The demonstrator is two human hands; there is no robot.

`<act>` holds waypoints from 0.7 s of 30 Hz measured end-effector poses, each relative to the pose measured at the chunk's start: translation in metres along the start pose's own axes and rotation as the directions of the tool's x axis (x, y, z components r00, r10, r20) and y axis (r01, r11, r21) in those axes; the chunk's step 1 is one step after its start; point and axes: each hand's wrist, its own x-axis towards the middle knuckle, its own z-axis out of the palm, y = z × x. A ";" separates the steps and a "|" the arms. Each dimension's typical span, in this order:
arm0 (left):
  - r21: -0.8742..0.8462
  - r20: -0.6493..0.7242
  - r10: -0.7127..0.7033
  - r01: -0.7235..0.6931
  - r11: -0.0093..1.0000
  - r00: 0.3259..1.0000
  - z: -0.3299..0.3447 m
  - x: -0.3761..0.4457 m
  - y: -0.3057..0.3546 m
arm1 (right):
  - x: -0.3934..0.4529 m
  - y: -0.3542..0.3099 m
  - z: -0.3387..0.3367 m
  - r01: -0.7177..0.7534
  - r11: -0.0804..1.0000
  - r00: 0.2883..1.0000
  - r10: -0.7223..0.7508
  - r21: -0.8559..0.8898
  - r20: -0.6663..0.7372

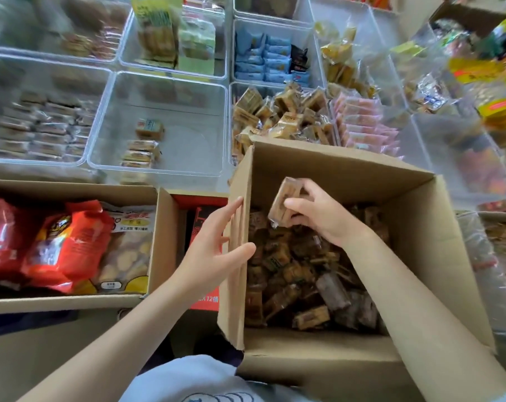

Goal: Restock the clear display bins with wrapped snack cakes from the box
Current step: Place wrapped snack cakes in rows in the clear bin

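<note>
While the left hand (217, 242) rests with straight fingers on the left flap of the cardboard box (420, 227), the right hand (318, 213) pinches one wrapped snack cake (282, 203) above the pile inside. Clear display bins (159, 169) fill the upper part of the frame, just beyond the box.

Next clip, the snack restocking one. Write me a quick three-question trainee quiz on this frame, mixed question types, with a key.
1. True or false: the right hand holds a wrapped snack cake above the box.
2. The left hand rests on: A) a clear bin B) the box's left wall C) a red bag
3. Fill in: the bin straight behind the left hand holds only a ___ cakes.

Key: 1 true; 2 B; 3 few
</note>
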 end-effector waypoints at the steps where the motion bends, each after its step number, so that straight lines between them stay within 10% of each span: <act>1: 0.027 -0.039 0.041 -0.040 0.999 0.998 -0.004 0.001 0.004 | -0.011 -0.014 0.001 0.069 0.974 0.995 -0.084 0.215 0.060; 8: -0.132 -0.106 0.286 -0.299 0.945 0.952 -0.060 0.016 0.054 | -0.026 -0.080 0.081 0.190 0.830 0.943 -0.303 0.524 0.138; 13: -0.180 -0.188 0.088 -0.123 0.976 0.978 -0.151 0.028 0.043 | 0.009 -0.111 0.152 0.097 0.995 0.994 -0.098 0.017 0.042; 21: -0.203 -0.119 -0.125 0.100 0.974 0.985 -0.307 0.042 -0.031 | 0.115 -0.132 0.273 0.129 0.920 0.990 -0.096 -0.371 0.106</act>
